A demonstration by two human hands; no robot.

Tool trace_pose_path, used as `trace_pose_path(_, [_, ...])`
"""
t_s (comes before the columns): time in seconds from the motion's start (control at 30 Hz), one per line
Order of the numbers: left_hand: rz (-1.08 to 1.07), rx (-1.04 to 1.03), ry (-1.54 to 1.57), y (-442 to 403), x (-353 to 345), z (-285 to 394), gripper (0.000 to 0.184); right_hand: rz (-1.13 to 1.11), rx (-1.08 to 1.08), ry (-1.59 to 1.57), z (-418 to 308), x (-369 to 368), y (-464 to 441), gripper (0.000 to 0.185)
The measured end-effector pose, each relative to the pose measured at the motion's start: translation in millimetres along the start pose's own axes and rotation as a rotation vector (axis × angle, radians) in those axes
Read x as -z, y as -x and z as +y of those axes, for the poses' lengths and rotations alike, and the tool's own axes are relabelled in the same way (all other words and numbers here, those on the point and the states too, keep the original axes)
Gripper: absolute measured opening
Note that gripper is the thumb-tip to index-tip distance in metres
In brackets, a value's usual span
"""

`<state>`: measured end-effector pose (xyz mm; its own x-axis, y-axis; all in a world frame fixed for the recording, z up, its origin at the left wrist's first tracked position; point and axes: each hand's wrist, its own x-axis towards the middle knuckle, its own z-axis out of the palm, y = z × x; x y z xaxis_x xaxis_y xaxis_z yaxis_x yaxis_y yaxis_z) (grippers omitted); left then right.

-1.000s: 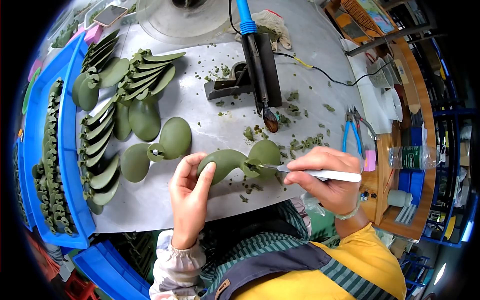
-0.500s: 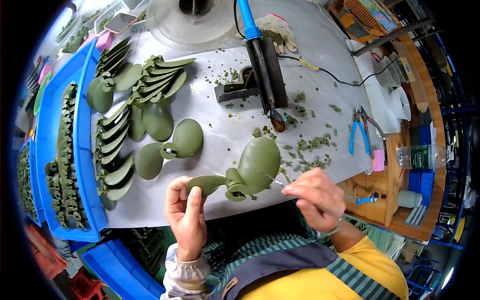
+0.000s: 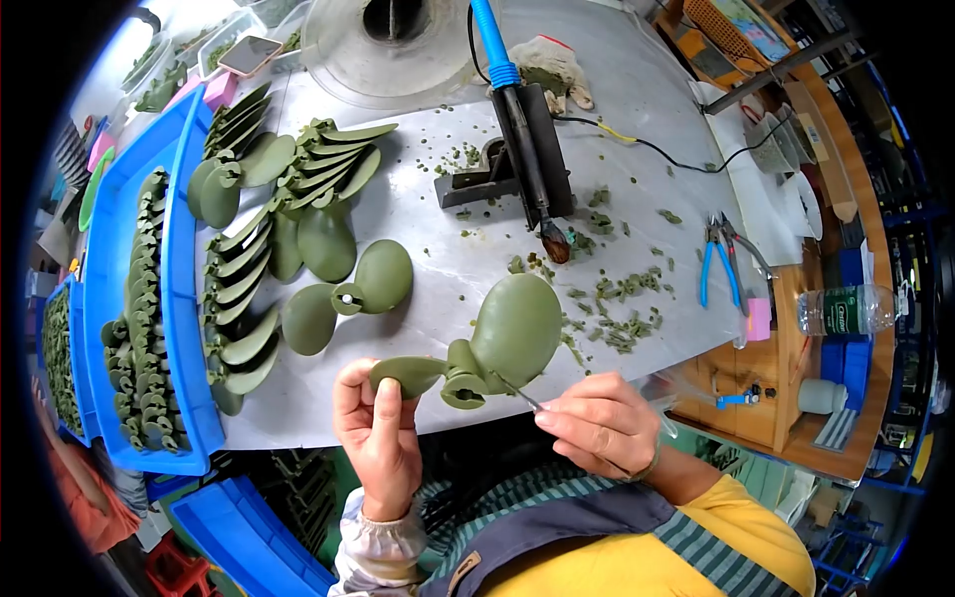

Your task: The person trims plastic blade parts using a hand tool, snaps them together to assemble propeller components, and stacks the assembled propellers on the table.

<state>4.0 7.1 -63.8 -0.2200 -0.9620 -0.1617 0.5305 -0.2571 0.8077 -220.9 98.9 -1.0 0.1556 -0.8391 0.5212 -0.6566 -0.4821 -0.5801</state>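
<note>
One propeller (image 3: 465, 366) in the left hand (image 3: 385, 443) hovers near the table edge (image 3: 298, 434).

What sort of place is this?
Likely a workshop or small factory doing repetitive handwork: rows of matching green parts, scattered green scraps, and a blue-handled corded tool on the same surface.

Olive-green, two-bladed piece with a notched round hub (image 3: 460, 356) — held up, right-hand oval blade upright and face-on, left blade tilted, near edge-on. Slim grey metal-bladed tool (image 3: 529, 402) — slanted, tip at the upright blade's base; contact unconfirmed.
</note>
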Motion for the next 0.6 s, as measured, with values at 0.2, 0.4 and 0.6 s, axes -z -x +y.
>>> trace_pose_path(0.2, [-0.005, -0.024, -0.177, 3, 26, 19, 0.025, 0.092, -0.112, 0.008, 4, 9, 2, 0.023])
trace_pose_path(0.4, [0.149, -0.147, -0.632, -12, 48, 52, 0.021, 0.537, -0.422, -0.124, 22, 16, 20, 0.021])
trace_pose_path(0.6, [0.189, -0.272, -0.774, -40, 60, 40, 0.021, 0.400, -0.528, 0.290, 111, 52, 4, 0.015])
